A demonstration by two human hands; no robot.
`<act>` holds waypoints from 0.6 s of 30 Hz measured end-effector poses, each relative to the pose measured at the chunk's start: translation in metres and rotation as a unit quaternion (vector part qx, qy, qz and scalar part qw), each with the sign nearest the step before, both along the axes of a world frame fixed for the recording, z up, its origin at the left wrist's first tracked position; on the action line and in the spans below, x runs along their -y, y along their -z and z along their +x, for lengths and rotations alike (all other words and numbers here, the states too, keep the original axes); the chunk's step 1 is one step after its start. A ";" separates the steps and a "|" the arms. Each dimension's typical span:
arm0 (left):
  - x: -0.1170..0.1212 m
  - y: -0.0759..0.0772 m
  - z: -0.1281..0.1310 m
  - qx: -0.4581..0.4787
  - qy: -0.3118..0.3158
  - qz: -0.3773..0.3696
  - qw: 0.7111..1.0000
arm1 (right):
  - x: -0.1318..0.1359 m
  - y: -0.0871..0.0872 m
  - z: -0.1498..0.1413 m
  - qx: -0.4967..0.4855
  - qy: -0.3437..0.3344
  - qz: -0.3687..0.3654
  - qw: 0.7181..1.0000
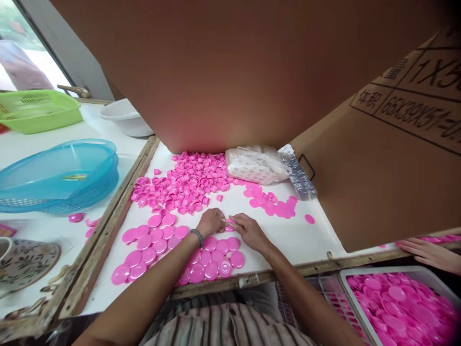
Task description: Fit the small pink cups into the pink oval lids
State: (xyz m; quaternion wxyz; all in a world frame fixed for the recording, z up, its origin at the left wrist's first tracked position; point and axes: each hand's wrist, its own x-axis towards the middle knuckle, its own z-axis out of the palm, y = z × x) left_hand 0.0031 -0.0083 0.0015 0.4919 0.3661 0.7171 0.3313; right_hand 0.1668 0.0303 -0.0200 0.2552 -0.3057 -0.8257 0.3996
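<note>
My left hand (212, 222), with a beaded bracelet at the wrist, has its fingers pinched together above the table. Facing it, my right hand (249, 230) is also closed at the fingertips. A thin pale sliver shows between the two hands, too small to name. Just under the fingertips is a pink plastic disc (229, 228), partly covered by them. Shiny round pink plates (211, 270) lie in loose rows below and left of my hands. Beyond them is a heap of tiny pink toy cups (192, 180). Flat pink discs (275, 207) spread out behind my right hand.
A clear plastic bag of white printed material (257, 166) lies at the back. Cardboard (223, 77) walls the far and right sides. Blue (90, 163) and green baskets (46, 113) stand left, near a floral mug (30, 262). Another person's hand (428, 252) is above a pink-filled crate (360, 307).
</note>
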 end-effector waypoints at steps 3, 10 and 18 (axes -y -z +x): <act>-0.002 0.001 -0.001 0.008 -0.013 -0.020 1.000 | -0.006 0.001 0.000 0.075 -0.034 0.095 0.992; -0.007 -0.005 0.002 0.005 0.004 -0.057 0.998 | -0.015 0.013 -0.009 0.095 -0.010 0.097 0.991; 0.019 -0.017 -0.003 -0.145 0.120 0.034 0.981 | -0.033 0.008 0.014 0.090 0.127 0.194 0.969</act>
